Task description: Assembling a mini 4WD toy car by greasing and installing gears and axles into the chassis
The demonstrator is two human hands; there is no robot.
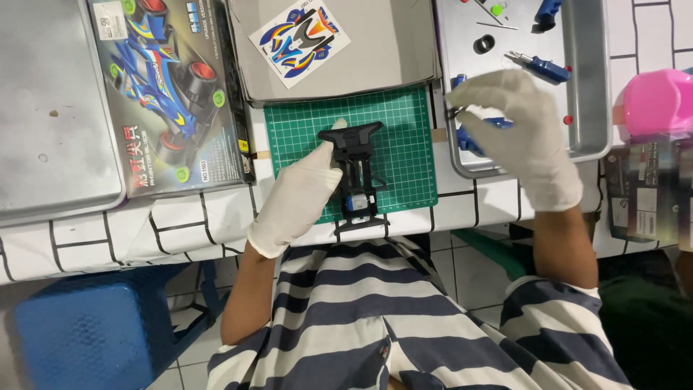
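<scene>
Assembly of a black toy-car chassis [359, 172] in hand on the green cutting mat [404, 123]: left hand [299, 195] closed along its side, steadying it, right hand [516, 123] over the metal tray [588, 79] pinching a small dark part too tiny to identify, likely to be seated on the chassis with care.
</scene>
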